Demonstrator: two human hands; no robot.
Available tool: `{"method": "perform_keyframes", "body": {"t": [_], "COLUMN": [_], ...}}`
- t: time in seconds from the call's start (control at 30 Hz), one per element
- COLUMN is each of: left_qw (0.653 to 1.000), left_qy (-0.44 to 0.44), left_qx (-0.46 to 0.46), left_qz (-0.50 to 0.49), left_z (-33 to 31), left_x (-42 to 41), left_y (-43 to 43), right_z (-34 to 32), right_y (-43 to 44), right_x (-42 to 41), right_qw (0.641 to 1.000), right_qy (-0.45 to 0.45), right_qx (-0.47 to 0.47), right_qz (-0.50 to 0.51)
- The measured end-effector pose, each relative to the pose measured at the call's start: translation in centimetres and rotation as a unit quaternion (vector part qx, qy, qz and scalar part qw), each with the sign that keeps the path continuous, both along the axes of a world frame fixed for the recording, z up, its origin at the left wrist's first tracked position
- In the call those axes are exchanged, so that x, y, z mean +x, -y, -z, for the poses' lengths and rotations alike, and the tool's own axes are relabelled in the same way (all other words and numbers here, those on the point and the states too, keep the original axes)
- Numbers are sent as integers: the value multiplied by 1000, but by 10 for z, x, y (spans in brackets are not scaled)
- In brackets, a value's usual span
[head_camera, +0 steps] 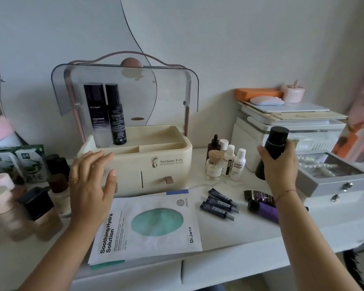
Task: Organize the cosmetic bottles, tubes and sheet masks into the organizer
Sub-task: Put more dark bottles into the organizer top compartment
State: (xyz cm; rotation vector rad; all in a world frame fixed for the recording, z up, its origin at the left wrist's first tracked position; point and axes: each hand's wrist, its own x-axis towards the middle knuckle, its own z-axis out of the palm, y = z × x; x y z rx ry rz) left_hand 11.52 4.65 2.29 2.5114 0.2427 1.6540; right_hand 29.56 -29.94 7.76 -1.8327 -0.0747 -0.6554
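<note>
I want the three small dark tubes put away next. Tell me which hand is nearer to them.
Right. The right hand, gripping a black bottle, is just up and right of the small dark tubes. The left hand hovers open, well to their left, by the organizer.

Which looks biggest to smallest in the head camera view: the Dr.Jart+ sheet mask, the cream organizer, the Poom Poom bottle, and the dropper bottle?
1. cream organizer, lid included
2. Dr.Jart+ sheet mask, though it lies nearer the camera, which flatters it
3 and 4. Poom Poom bottle and dropper bottle: too alike to rank, and the dropper is partly hidden.
</note>
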Motion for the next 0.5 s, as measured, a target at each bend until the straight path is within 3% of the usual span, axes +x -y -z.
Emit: {"method": "perform_keyframes", "body": {"t": [0.1, 0.27, 0.5], "left_qw": [1000, 999, 998], "left_qy": [-2, -20, -48], "left_qx": [-5, -27, -41], "left_qz": [1, 4, 22], "left_z": [0, -3, -9], "left_x": [0, -4, -13], "left_y": [1, 5, 9], "right_z": [-28, -47, -67], "right_y": [-19, -76, -160], "right_x": [-33, -77, -92], "right_qw": [991, 943, 899], "right_qy": [47, 91, 104], "right_qx": [21, -17, -50], "right_qz": [-121, -320, -422]}}
